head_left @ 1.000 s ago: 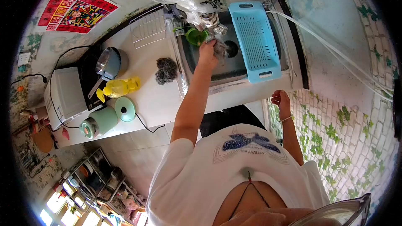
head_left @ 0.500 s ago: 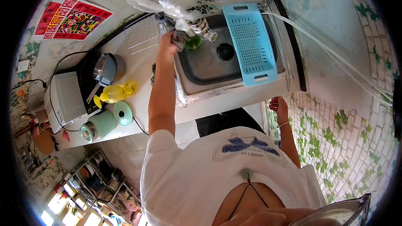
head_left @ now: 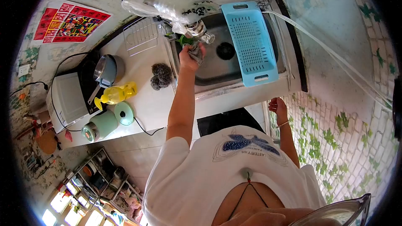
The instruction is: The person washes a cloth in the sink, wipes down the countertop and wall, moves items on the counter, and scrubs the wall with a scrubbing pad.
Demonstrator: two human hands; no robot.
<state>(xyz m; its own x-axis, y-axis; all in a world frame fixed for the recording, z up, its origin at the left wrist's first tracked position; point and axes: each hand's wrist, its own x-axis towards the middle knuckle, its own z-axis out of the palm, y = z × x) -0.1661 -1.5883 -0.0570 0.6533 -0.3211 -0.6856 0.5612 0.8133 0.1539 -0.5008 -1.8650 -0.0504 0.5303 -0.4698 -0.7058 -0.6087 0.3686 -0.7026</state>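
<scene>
My left hand (head_left: 189, 60) reaches into the left side of the metal sink (head_left: 209, 70), its fingers closed around a crumpled grey cloth (head_left: 196, 53). Just beyond the cloth is a green object (head_left: 185, 40), partly covered by the faucet (head_left: 201, 32), and its kind is unclear. Clear plastic wraps the upper part of the faucet. Across the sink's right side lies a blue slotted drain basket (head_left: 252, 44). My right hand (head_left: 278, 106) hangs low beside the counter's front, fingers loosely bent and holding nothing.
Steel wool scrubbers (head_left: 161, 76) lie on the counter left of the sink, near a wire rack (head_left: 141, 36). Farther left are a yellow spray bottle (head_left: 116, 93), a pot (head_left: 108, 69), a green kettle (head_left: 100, 126) and its lid (head_left: 123, 113). White hoses (head_left: 326, 49) run along the right.
My left hand has moved right and nearer my body with the cloth, from the sink's left rim into the basin. The steel wool scrubbers now show fully. My right hand stays put.
</scene>
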